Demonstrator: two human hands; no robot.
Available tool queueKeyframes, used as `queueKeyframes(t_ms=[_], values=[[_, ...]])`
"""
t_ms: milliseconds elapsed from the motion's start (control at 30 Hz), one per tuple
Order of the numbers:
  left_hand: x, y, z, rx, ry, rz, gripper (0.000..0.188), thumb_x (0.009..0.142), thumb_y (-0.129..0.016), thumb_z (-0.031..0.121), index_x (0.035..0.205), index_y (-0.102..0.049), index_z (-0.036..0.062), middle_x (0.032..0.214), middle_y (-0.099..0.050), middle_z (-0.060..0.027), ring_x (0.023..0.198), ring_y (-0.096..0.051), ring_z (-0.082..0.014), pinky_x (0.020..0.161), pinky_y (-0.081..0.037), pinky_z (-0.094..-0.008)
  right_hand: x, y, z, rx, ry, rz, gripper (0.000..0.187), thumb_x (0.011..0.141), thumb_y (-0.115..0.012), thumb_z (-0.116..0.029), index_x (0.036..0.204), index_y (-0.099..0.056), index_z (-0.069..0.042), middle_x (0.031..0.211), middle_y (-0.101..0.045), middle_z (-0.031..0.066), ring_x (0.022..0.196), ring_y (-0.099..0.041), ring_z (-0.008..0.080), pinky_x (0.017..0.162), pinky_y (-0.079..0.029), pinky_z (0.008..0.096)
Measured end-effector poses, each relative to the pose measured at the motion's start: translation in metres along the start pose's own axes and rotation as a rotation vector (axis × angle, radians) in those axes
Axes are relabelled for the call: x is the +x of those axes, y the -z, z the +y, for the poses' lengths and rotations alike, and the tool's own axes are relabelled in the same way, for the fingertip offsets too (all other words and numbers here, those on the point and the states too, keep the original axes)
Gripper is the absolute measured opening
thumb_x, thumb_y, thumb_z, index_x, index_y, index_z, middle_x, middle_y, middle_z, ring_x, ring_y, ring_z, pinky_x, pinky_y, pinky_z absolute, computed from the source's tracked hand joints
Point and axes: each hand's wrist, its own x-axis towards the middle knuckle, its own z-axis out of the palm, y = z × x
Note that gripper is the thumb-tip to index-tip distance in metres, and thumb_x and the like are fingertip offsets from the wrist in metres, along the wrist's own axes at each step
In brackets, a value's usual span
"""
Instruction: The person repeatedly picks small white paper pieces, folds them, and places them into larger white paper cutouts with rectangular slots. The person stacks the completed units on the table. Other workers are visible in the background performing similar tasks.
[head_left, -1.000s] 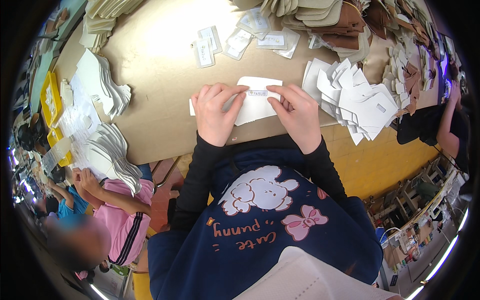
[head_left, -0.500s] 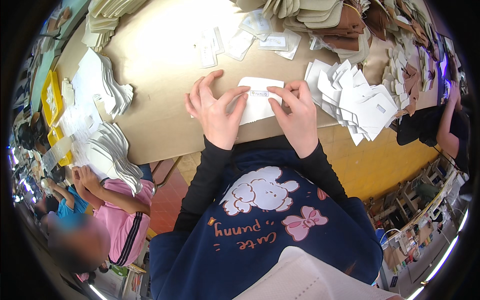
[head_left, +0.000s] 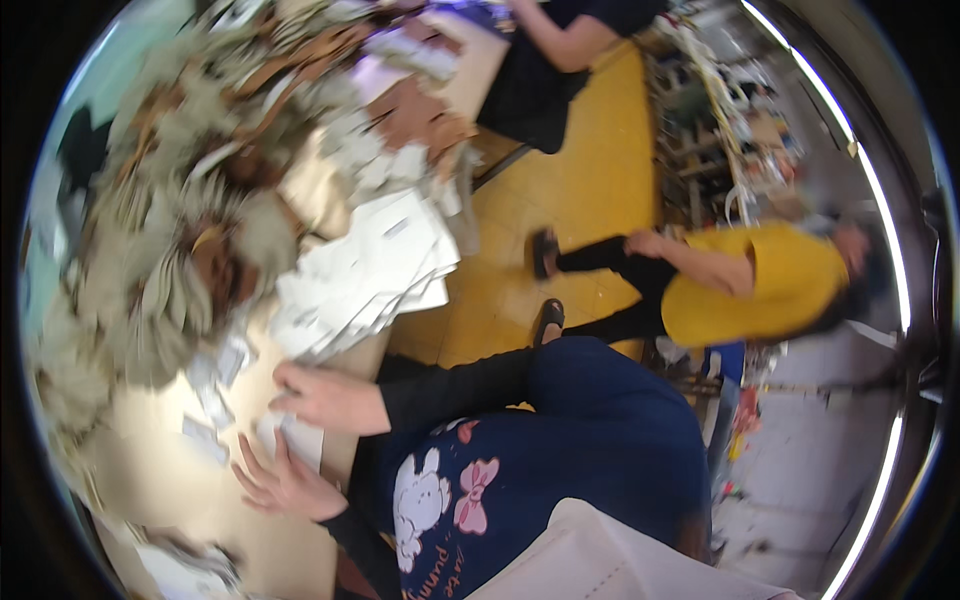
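A white flat piece (head_left: 301, 440), like cut sheet material, lies on the table at lower left, between my hands. My left hand (head_left: 292, 487) rests at its near-left side with fingers spread and a fingertip on the piece. At the opposite edge, my right hand (head_left: 335, 400) has its fingers bent and drawn together on the piece. Motion blur softens both hands, and the small label seen on the piece before cannot be made out. Small pale label-like packets (head_left: 205, 438) lie just beyond my hands.
Beside my right hand sits a fanned stack of white pieces (head_left: 380, 270). Beige and brown cut pieces (head_left: 165, 290) heap up across the far table. A person in a yellow shirt (head_left: 760, 280) stands on the yellow floor; another person's arm (head_left: 555, 40) shows at the top.
The view has swung to the right, so the table now sits at left and the person in yellow appears. My left fingers have spread; my hands remain at the white piece.
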Motion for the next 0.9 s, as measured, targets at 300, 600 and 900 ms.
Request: queueKeyframes(t_ms=[300, 600, 900], values=[[-0.015, -0.002, 0.008, 0.205, -0.200, -0.211, 0.044, 0.103, -0.048, 0.015, 0.147, -0.043, 0.0155, 0.158, -0.037, 0.0024, 0.146, -0.035, -0.0220, 0.118, -0.019, -0.0578, 0.001, 0.010, -0.006, 0.063, 0.007, -0.058, 0.032, 0.077, -0.070, -0.007, 0.109, -0.064, -0.004, 0.110, -0.045, 0.0132, 0.087, -0.060, 0.0279, 0.071, -0.053, 0.0379], [-0.013, 0.008, 0.017, 0.350, -0.119, -0.462, 0.054, 0.104, -0.046, 0.021, 0.155, -0.032, 0.0310, 0.163, -0.027, 0.0013, 0.148, -0.031, -0.0223, 0.116, -0.016, -0.0620, 0.004, 0.004, -0.004, 0.096, -0.099, -0.077, 0.035, 0.075, -0.069, -0.005, 0.110, -0.064, -0.003, 0.110, -0.046, 0.0129, 0.089, -0.061, 0.0297, 0.072, -0.051, 0.0398], [0.000, 0.001, -0.010, -0.058, -0.204, -0.372, 0.048, 0.104, -0.048, 0.031, 0.150, -0.041, 0.0208, 0.158, -0.036, -0.0071, 0.147, -0.029, -0.0360, 0.117, -0.021, -0.0566, 0.008, -0.004, 0.006, 0.191, -0.124, -0.057, 0.037, 0.074, -0.065, 0.001, 0.111, -0.064, -0.003, 0.112, -0.050, 0.0129, 0.095, -0.061, 0.0314, 0.079, -0.050, 0.0417]])
